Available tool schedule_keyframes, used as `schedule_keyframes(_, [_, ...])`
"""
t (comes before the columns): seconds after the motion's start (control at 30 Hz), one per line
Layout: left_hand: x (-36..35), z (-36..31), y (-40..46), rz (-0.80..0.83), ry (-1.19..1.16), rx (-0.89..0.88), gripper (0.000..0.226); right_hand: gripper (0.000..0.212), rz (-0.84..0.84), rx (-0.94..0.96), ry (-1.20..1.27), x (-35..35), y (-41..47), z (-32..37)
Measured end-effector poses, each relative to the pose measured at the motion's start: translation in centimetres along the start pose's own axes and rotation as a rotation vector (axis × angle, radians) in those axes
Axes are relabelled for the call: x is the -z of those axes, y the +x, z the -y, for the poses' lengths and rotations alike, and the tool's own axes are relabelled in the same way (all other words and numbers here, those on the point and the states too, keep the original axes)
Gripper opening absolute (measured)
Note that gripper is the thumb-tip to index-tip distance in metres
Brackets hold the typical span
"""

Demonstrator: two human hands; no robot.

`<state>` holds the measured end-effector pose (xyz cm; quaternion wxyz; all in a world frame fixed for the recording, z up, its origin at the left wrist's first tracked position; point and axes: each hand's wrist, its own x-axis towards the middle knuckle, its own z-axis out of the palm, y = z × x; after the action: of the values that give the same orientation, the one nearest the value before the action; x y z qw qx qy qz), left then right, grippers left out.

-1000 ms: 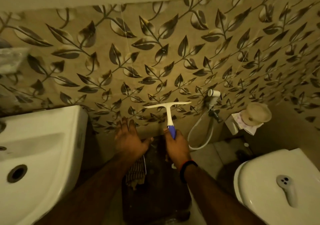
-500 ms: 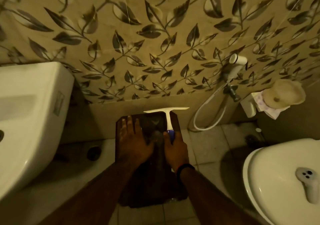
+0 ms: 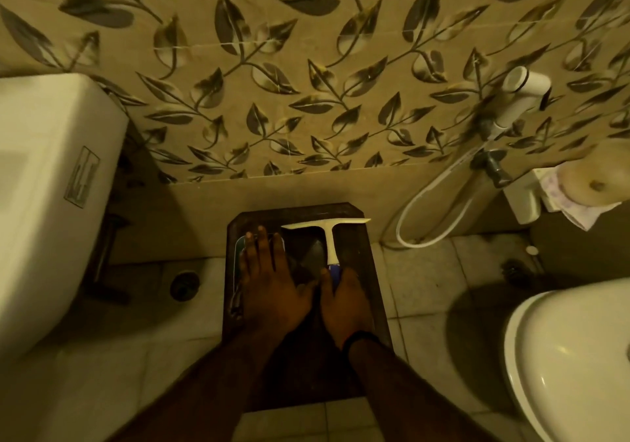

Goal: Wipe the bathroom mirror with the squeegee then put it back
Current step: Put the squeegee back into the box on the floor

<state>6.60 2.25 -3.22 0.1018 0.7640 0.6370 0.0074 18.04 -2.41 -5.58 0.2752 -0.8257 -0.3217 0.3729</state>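
A: Head view, hands?

B: The right hand (image 3: pixel 344 300) is seen curled round the blue grip of the squeegee (image 3: pixel 330 237); a black band is worn on that wrist. The left hand (image 3: pixel 271 278) is held flat, fingers straight and spread, nothing grasped.

A: Squeegee position?

B: It is held low over a dark wooden stool (image 3: pixel 370 271), white blade pointed toward the leaf-patterned wall (image 3: pixel 306 83). Contact with the stool cannot be told.

A: Under the left hand?

B: Something flat with a pale rim is partly covered; too dim to name.

A: Surroundings?

B: A white sink (image 3: pixel 51 203) is seen at left, a toilet (image 3: pixel 572 356) at right, a hand sprayer (image 3: pixel 518 97) mounted on the wall, its hose (image 3: pixel 429 209) looped below.
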Motion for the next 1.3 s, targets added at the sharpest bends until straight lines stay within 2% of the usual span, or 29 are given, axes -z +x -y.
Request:
schedule_keyframes(0.2, [0.0, 0.1, 0.1, 0.042, 0.036, 0.011, 0.107, 0.043, -0.028, 0.013, -0.107, -0.4, 0.2, -1.1])
schedule_keyframes(0.37, [0.6, 0.0, 0.2, 0.059, 0.054, 0.012, 0.108, 0.049, 0.000, 0.032, -0.258, 0.1, 0.3, -1.3])
schedule_keyframes(0.63, [3.7, -0.9, -0.7, 0.009, 0.041, -0.031, 0.099, 0.053, -0.153, 0.199, -0.394, 2.9, -1.3, 0.9])
schedule_keyframes(0.77, [6.8, -1.4, -1.3, -0.078, -0.043, -0.053, 0.097, 0.054, -0.236, 0.271, -0.393, 4.9, -2.7, 3.1])
schedule_keyframes(0.93, [11.6, -2.0, -1.4, -0.144, -0.031, -0.050, 0.099, 0.059, -0.346, 0.431, -0.348, 7.7, -4.2, 6.8])
schedule_keyframes(1.1, [17.9, -2.1, -2.0, -0.232, -0.037, -0.075, 0.099, 0.080, -0.350, 0.457, -0.339, 10.8, -6.0, 12.2])
schedule_keyframes(1.3, [26.4, -2.4, -2.1, -0.328, 0.003, -0.073, 0.097, 0.080, -0.391, 0.574, -0.358, 15.1, -9.0, 19.7])
